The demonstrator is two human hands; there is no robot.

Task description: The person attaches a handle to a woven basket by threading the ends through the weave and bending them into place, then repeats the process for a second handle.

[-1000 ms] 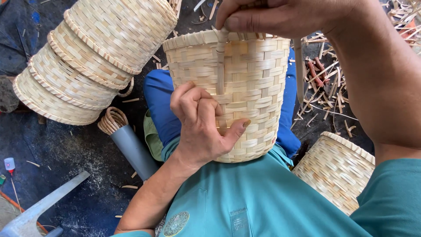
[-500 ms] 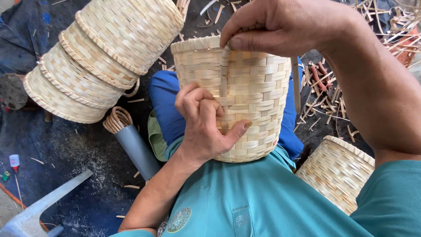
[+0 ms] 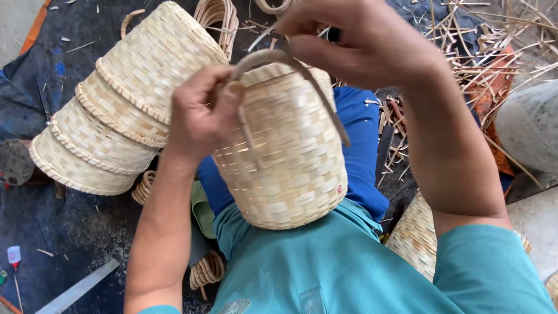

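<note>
A pale woven bamboo basket [image 3: 288,157] rests against my chest, its mouth turned away from me. My left hand [image 3: 200,113] grips the basket's rim on the left side. My right hand [image 3: 363,40] is above the rim and pinches a thin flat bamboo strip [image 3: 325,99], which arches over the mouth and runs down the basket's right side.
A stack of several nested woven baskets [image 3: 122,110] lies on its side at the left. Another basket [image 3: 415,235] sits under my right arm. Coiled strips [image 3: 206,270] and loose bamboo splinters [image 3: 471,52] litter the dark floor. A metal bar [image 3: 78,288] lies at the lower left.
My left hand has moved from the basket's side wall up to its rim. The basket has tilted with its mouth further away, and the strip now arches over the mouth.
</note>
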